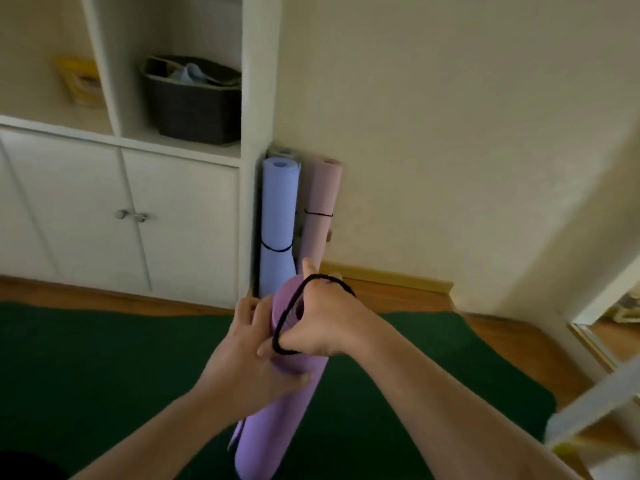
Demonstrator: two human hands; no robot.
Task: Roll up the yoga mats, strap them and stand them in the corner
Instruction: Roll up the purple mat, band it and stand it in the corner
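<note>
Matt, smooth foam is shown in the purple mat [277, 403] gripped under the left-hand fingers [258, 313]; a thin black elastic-looking strap [294, 299] is looped over the right-hand fingers [308, 268]. Beyond the fingertips, matt blue mat [278, 209] and pink mat [320, 209] are seen (similarly smooth). White painted cabinet [180, 216], shiny metal knobs [131, 215], polished wood floor [408, 296], dark green matt mat [104, 358].

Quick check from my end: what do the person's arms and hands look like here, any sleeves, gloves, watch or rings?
Both forearms are bare up to the bottom edge of the picture: no sleeves in view. The left hand and the right hand wear no gloves. No watch or wristband shows on either wrist, and no ring can be made out, though some fingers are hidden.
</note>
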